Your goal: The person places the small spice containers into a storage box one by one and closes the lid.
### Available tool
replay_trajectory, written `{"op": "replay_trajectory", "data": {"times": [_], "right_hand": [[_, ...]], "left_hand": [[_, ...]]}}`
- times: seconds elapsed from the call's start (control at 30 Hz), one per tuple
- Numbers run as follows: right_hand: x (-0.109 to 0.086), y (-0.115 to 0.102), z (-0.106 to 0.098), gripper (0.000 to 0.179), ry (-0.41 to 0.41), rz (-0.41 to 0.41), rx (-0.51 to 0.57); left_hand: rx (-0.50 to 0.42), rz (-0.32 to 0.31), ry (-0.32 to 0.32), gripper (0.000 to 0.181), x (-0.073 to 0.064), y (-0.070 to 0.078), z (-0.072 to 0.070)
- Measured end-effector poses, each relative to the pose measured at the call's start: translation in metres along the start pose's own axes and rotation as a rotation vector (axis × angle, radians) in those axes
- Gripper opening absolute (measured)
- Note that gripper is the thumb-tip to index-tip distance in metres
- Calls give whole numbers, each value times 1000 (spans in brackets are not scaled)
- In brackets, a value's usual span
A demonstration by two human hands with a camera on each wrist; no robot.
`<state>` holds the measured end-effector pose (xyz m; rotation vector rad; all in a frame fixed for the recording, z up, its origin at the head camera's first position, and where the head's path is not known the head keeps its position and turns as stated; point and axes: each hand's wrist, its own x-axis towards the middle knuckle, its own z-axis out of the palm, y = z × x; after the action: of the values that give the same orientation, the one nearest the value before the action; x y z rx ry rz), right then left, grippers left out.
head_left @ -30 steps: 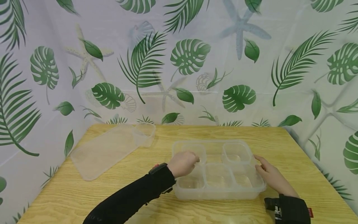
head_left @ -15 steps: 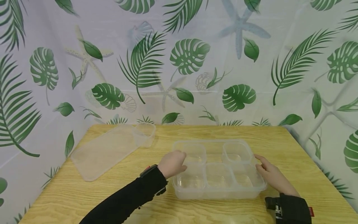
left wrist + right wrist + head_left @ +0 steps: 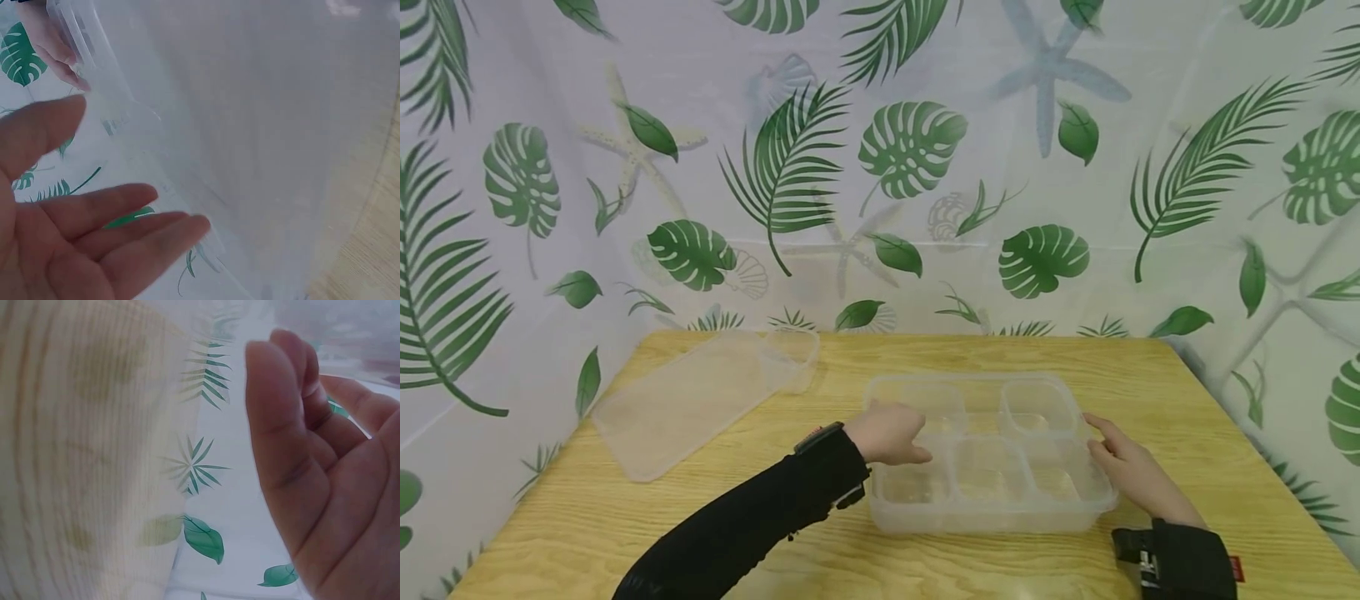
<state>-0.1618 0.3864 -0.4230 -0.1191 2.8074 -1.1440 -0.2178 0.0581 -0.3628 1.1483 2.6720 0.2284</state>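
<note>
On the table (image 3: 1150, 375), the box (image 3: 992, 521) stands right of centre with small tubs (image 3: 988, 471) inside; the left hand (image 3: 889, 433) is over its left side, fingers loosely extended, thumb apart, while the right hand (image 3: 1131, 473), relaxed, rests against its right end; 1 tub (image 3: 797, 379) stands at the far end of the lid (image 3: 685, 408)

Left hand (image 3: 891, 433) obscures part of the compartment box's (image 3: 992, 518) left rim. Table's (image 3: 970, 571) near edge and left sleeve (image 3: 737, 529): cut off, head view.
</note>
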Motion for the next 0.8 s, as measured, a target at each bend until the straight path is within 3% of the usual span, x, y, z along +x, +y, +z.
{"op": "replay_trajectory", "data": {"times": [0.23, 0.43, 0.63, 0.8], "right_hand": [[-1, -2, 1, 56, -6, 4, 10], [-1, -4, 1, 56, -8, 9, -9], [-2, -4, 1, 55, 5, 3, -16], [-2, -5, 1, 55, 14, -3, -14]], "left_hand": [[-7, -1, -96, 25, 12, 12, -3], [31, 53, -159, 23, 18, 17, -3], [86, 78, -193, 49, 21, 17, -3], [73, 96, -205, 55, 23, 13, -3]]}}
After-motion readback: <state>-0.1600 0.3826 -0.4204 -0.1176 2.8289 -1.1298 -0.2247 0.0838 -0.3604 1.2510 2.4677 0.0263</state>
